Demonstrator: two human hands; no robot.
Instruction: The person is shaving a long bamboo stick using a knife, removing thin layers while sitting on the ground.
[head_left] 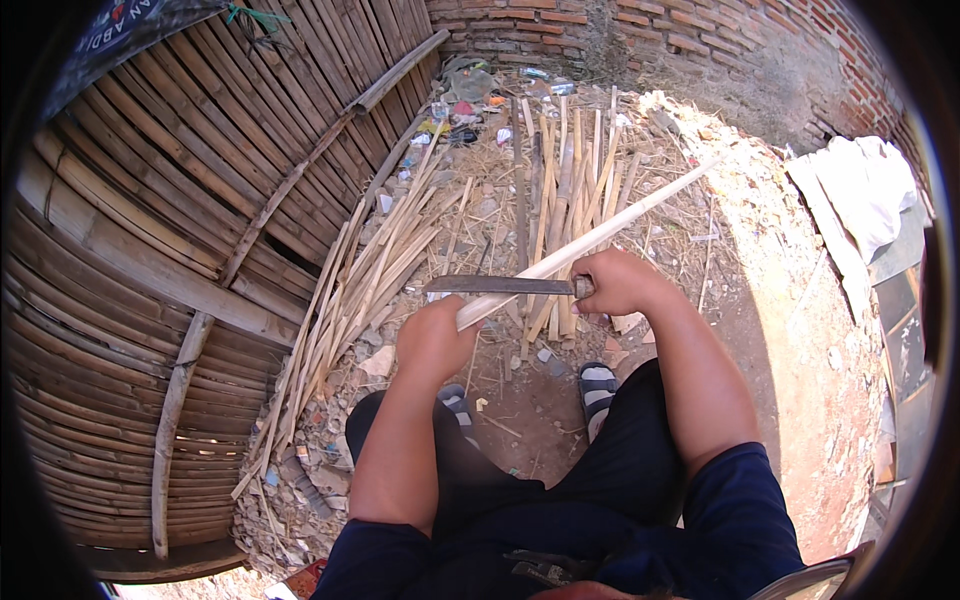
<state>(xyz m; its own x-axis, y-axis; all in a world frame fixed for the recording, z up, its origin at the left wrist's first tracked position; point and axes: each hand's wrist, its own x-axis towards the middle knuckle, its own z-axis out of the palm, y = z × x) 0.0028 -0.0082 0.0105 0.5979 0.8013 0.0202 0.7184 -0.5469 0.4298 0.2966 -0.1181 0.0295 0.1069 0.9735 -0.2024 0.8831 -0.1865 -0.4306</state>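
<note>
My left hand [437, 338] is closed around the near end of a long, pale bamboo strip [615, 226]. The strip slants up and away to the right, its far end over the sunlit ground. In my right hand [617, 283] is the handle of a machete [505, 285], fingers wrapped round it. Its dark, flat blade points left and lies across the strip just beyond my left hand. Whether the edge bites into the bamboo I cannot tell.
Bamboo pieces [565, 185] lie ahead on rubble, and a heap of thin strips [345, 290] lies to the left along a bamboo slat wall [200, 170]. A brick wall [690, 50] closes the far side. White sacking [855, 195] hangs at right. My sandalled feet stand below.
</note>
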